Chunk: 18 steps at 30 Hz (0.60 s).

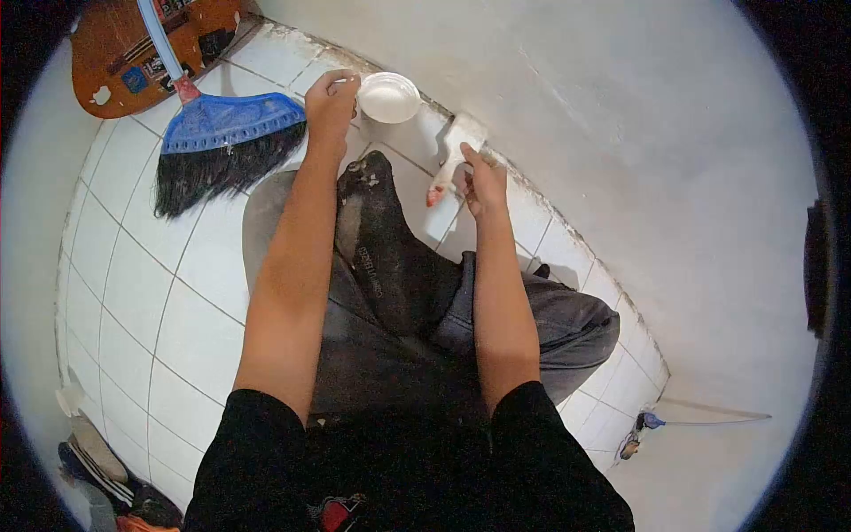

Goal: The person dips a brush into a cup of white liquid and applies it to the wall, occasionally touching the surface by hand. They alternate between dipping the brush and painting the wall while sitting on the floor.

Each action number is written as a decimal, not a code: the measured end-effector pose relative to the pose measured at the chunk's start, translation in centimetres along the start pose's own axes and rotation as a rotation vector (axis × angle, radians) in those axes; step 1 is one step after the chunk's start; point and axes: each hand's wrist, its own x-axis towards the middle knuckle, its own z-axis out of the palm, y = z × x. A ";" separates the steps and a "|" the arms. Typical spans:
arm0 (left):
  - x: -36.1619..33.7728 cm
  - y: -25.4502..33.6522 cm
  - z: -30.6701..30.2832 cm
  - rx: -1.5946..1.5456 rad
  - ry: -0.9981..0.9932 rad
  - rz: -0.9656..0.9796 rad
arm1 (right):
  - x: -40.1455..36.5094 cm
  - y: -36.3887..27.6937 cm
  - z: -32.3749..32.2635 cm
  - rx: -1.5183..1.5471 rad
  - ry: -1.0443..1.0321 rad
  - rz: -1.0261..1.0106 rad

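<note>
Both hands were at work: the left hand (330, 108) clamped its fingers at the white bowl's (389, 99) edge; the right hand (484, 184) gripped the red-tipped white tool (462, 142) beside the wall (567, 115). Steady control looked needed.

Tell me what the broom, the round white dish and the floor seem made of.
Broom: likely molded blue plastic, given the row of holes; its black bristles look synthetic.
Round white dish: smooth, probably plastic, though ceramic isn't ruled out.
Floor: apparently glazed ceramic, pale square tiles with darker joints.
</note>
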 end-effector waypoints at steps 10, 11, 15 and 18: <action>-0.5 0.6 0.6 -0.042 0.022 -0.004 | -1.3 -1.8 1.1 0.042 -0.076 -0.347; -0.4 0.4 0.5 -0.051 -0.003 -0.011 | -1.4 -1.9 1.1 0.044 -0.060 -0.350; -0.3 0.0 0.4 0.028 0.004 0.023 | -2.6 -2.3 1.4 0.047 -0.071 -0.386; -0.2 0.0 0.4 0.033 -0.002 0.023 | -3.7 -3.3 2.1 -0.035 -0.076 -0.465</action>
